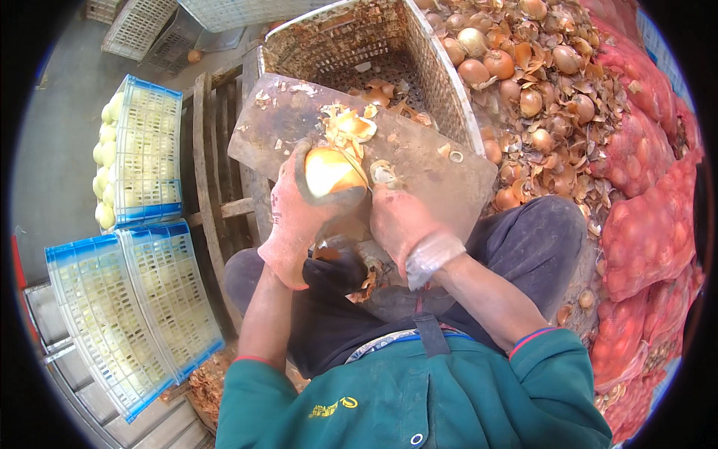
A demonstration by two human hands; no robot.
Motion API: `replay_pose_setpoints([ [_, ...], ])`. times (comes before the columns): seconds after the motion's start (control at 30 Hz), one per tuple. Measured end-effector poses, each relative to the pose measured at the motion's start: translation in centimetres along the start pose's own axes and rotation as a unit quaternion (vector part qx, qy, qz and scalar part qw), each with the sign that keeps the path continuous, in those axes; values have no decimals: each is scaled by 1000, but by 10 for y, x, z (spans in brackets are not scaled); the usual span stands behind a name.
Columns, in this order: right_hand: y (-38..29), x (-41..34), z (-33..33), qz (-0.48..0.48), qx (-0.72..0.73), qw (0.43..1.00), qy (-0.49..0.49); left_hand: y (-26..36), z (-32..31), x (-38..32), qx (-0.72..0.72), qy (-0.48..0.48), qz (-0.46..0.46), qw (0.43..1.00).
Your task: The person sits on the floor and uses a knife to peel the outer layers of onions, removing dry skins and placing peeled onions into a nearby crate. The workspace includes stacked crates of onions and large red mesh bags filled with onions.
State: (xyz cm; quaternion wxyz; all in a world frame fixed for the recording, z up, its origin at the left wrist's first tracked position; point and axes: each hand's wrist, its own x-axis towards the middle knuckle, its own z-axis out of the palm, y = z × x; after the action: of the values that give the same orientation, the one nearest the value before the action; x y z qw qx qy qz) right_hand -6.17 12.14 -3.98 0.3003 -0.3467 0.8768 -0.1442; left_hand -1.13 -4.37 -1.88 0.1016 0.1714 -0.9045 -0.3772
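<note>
My left hand (305,207), in a pink and grey work glove, is closed around a large onion (332,171) with a bright, pale yellow side. Just right of it is my right hand (401,219), gloved and wrapped at the wrist with clear plastic; its fingers are curled close to the onion. Whether it grips a tool is hidden. Both hands are over the near edge of a worn board (426,151) laid across a dirty white plastic crate (457,90). Loose onion skins (349,124) lie on the board beyond the onion.
Unpeeled onions (497,64) and dry skins are heaped at right, beside red mesh sacks (648,241) of onions. Blue-and-white crates (148,205) of pale peeled onions (106,163) stand at left, next to a wooden pallet (208,168). More crates (137,28) are at upper left.
</note>
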Motion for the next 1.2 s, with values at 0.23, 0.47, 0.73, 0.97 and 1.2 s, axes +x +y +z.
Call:
replay_pose_setpoints([
  [0.23,-2,13,11,-1,23,1000,1,-3,-1,4,-49,-12,-22,998],
  [0.47,-3,32,-16,-31,-70,971,-226,-3,-1,3,16,-2,0,1000],
  [0.73,33,19,5,-139,10,990,0,-26,-10,-7,-93,-36,11,995],
  [0.97,27,-13,-4,72,576,814,-38,-15,-24,-13,-144,-78,-31,986],
  [1.2,34,-31,28,-131,237,956,116,-11,-28,-9,-181,-108,-65,975],
])
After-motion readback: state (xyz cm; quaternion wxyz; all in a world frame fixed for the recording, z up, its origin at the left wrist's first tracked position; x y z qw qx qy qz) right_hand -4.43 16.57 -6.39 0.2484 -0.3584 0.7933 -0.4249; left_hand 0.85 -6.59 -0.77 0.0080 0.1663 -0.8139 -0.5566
